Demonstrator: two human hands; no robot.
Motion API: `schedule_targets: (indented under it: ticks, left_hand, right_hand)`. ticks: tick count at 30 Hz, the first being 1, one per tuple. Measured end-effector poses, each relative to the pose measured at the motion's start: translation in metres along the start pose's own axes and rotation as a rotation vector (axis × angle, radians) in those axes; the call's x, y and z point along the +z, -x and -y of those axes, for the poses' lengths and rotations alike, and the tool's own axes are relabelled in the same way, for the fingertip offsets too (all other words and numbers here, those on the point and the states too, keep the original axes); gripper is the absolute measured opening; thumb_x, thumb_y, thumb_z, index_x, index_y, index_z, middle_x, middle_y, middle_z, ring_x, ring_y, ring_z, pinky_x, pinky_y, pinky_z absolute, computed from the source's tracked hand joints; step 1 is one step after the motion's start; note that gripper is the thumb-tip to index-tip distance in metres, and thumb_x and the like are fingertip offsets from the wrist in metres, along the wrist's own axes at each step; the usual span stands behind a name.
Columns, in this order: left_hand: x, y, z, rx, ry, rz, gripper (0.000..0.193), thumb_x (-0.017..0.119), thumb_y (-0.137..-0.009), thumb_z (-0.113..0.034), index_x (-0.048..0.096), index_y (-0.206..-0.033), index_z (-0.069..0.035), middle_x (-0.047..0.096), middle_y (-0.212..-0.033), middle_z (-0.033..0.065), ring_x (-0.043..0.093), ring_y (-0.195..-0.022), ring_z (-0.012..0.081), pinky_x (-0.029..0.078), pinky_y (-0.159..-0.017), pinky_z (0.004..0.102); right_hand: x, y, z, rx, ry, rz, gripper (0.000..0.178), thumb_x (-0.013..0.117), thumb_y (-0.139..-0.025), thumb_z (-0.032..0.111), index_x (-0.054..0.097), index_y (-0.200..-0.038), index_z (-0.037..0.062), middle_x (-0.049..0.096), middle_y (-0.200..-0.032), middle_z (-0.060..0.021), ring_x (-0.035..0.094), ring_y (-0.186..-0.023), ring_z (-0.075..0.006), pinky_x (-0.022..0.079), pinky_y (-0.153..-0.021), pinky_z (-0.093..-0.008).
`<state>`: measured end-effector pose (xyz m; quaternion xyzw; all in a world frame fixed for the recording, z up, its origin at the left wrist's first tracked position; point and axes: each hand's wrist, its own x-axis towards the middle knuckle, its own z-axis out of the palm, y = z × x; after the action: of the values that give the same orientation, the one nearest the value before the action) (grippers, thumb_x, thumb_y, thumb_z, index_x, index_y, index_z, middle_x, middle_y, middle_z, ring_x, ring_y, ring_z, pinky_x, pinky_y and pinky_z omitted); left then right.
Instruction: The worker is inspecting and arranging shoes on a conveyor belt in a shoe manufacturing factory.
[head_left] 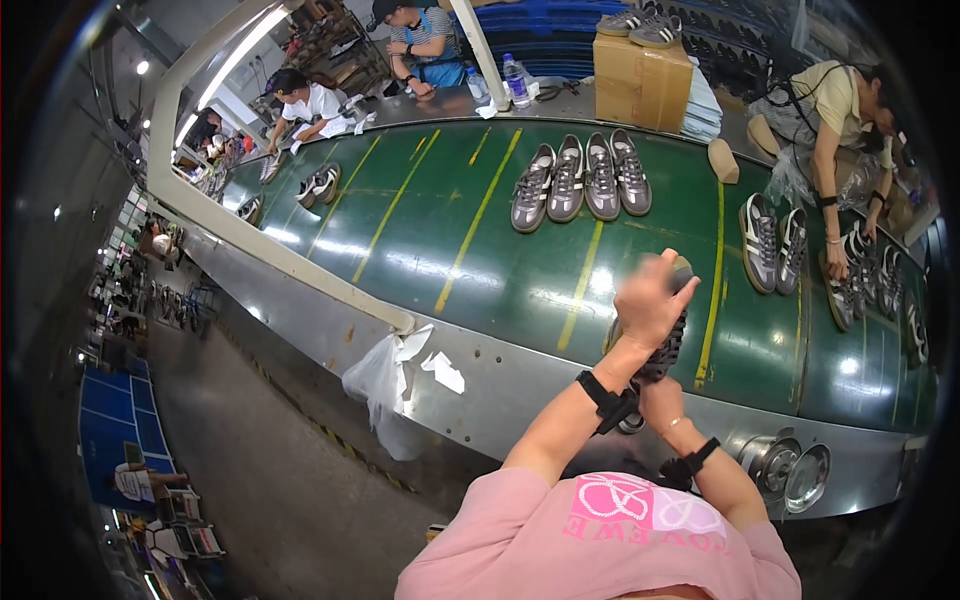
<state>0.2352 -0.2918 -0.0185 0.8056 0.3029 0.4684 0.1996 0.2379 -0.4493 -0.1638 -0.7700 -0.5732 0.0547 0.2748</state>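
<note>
Over the near side of a green conveyor belt [505, 290], a dark sneaker [668, 350] extends lengthwise away from the wearer; the left hand [650, 305] curls around its far part, the right hand [660, 405] meets its near end, grip too hidden to tell.

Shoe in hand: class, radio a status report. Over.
Left hand gripping shoe. Right hand at its near end. Four shoes beyond on green belt, not blocking.

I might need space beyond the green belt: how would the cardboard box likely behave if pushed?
The cardboard box would probably stay stiff, since its sides look flat. Its broad, blocky shape suggests tipping is unlikely. The shoes on top might slide off, as no strap shows.
</note>
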Motion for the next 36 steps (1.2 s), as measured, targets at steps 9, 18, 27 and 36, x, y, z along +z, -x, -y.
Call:
schedule_targets:
  ticks: [9, 18, 27, 36]
  left_hand:
    - [-0.013, 0.012, 0.000, 0.007, 0.013, -0.104, 0.045, 0.083, -0.074, -0.037, 0.065, -0.110, -0.017, 0.064, -0.085, 0.0052, 0.066, -0.068, 0.0289, 0.052, -0.059, 0.0394]
    - [-0.012, 0.013, -0.003, -0.006, -0.030, -0.122, 0.045, 0.083, -0.075, -0.038, 0.065, -0.111, -0.017, 0.064, -0.085, 0.0051, 0.066, -0.067, 0.0297, 0.052, -0.059, 0.0400]
    - [0.001, 0.017, -0.021, 0.070, -0.011, -0.102, 0.046, 0.082, -0.075, -0.041, 0.065, -0.111, -0.018, 0.064, -0.087, 0.0051, 0.065, -0.069, 0.0296, 0.052, -0.060, 0.0404]
    - [-0.017, 0.017, -0.017, -0.025, 0.074, -0.032, 0.045, 0.081, -0.077, -0.036, 0.064, -0.114, -0.017, 0.063, -0.088, 0.0068, 0.066, -0.070, 0.0326, 0.052, -0.061, 0.0436]
  right_hand:
    - [-0.036, 0.021, 0.015, -0.019, 0.004, 0.036, 0.020, 0.064, -0.079, 0.001, 0.070, -0.098, 0.0042, 0.066, -0.093, -0.0211, 0.067, -0.081, -0.0373, 0.053, -0.068, -0.0458]
    - [-0.013, 0.016, 0.014, 0.058, -0.269, -0.163, 0.029, 0.062, -0.081, 0.000, 0.067, -0.110, 0.0025, 0.064, -0.108, -0.0226, 0.064, -0.092, -0.0431, 0.052, -0.081, -0.0458]
    - [0.005, -0.001, -0.005, 0.044, 0.296, 0.329, 0.022, 0.062, -0.081, 0.007, 0.072, -0.100, 0.0103, 0.068, -0.094, -0.0168, 0.068, -0.079, -0.0362, 0.054, -0.063, -0.0445]
    - [-0.061, 0.059, -0.004, 0.076, -0.140, 0.034, 0.032, 0.059, -0.080, -0.003, 0.069, -0.108, 0.0093, 0.061, -0.098, -0.0145, 0.064, -0.082, -0.0364, 0.053, -0.070, -0.0422]
